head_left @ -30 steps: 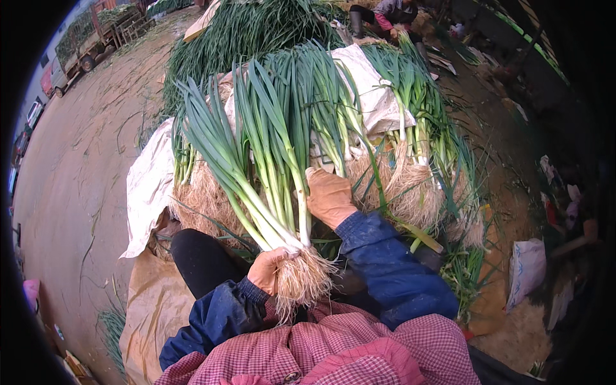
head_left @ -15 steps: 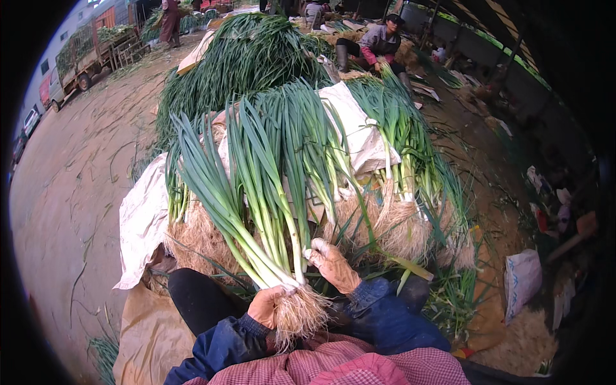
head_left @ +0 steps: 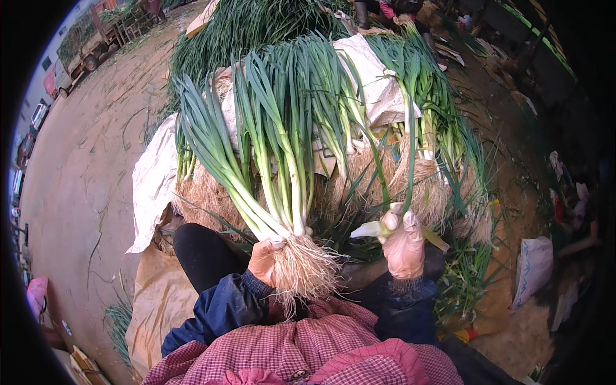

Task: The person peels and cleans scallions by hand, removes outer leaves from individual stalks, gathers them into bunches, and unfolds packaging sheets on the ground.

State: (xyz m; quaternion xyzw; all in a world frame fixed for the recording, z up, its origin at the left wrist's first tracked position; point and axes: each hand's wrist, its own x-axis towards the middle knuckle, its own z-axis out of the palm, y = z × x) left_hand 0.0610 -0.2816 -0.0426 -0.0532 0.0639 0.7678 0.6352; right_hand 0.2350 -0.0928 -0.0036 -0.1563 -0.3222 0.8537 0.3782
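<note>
My left hand [head_left: 262, 262] is closed round the white lower ends of a bunch of green onions [head_left: 282, 160], just above their roots. The long green leaves fan up and away from me, and the tangled pale roots [head_left: 307, 266] hang over my lap. To the right, apart from the bunch, my right hand [head_left: 404, 250] is raised with its fingers closed on a stripped onion leaf [head_left: 367, 230]. The leaf's pale end sticks out to the left of the fingers. Part of the leaf is hidden by the hand.
More rooted green onions [head_left: 420, 115] lie in rows ahead, with a white sheet [head_left: 378, 83] among them. Behind rises a large green heap [head_left: 256, 25]. Leaf scraps [head_left: 465, 276] litter the ground at right, near a white sack [head_left: 534, 266]. Another person sits at the far right.
My right hand has moved right, away from the bunch, and now holds a stripped leaf. My left hand keeps its grip on the bunch. The view has tilted downward.
</note>
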